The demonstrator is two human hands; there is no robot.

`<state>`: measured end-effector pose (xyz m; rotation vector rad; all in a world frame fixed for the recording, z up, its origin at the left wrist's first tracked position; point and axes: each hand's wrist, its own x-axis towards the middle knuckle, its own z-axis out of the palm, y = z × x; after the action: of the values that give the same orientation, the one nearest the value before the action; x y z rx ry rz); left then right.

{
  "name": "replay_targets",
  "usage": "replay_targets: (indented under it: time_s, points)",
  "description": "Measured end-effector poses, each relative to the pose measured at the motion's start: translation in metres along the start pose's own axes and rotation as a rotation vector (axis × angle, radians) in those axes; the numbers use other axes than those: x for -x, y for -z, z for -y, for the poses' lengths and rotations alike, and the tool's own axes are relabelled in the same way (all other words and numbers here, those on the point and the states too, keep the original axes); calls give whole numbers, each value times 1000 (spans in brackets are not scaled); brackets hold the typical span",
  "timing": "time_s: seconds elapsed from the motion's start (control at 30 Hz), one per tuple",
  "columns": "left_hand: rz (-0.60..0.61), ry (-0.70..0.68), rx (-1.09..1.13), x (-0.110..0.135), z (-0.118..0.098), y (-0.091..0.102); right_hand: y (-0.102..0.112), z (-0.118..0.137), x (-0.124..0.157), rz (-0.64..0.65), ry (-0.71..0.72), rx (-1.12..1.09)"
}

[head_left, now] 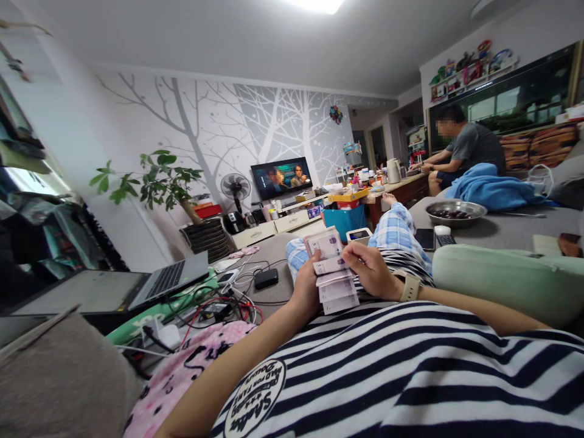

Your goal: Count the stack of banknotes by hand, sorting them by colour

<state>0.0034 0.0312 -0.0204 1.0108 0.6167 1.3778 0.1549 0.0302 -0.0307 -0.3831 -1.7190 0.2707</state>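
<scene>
A stack of banknotes (pixel 326 242) is held upright over my lap, pale purple and printed with a 5. My left hand (pixel 306 283) wraps round its left side, thumb across the front. Several notes (pixel 338 292) fan downward below the stack, overlapping one another, their lower ends near my striped shirt. My right hand (pixel 368 267), with a pale watch on the wrist, pinches the right end of one banknote (pixel 329 265) between thumb and fingers. The fingers behind the notes are partly hidden.
To my left lie an open laptop (pixel 168 280), tangled cables and a black box (pixel 266 278). On the right are a green cushion (pixel 506 283), a phone (pixel 425 239), a remote and a metal bowl (pixel 456 213) of dark fruit. A person (pixel 474 146) sits further back.
</scene>
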Motion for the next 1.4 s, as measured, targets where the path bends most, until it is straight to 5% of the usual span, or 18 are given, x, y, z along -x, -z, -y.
replay_targets:
  time_s: [0.33,0.6,1.0,1.4]
  points:
    - [-67,-2,13,2,0,-5,1,4,1,127,-27,-26]
    - [-82,-13,-14,6,-4,-7,-3,-5,-3,-126,-183,150]
    - [-140,-50,-39,9,-5,-11,-3,-17,-7,-138,-285,134]
    - [-127,-10,27,3,-5,-10,-2,-13,-7,-131,-198,134]
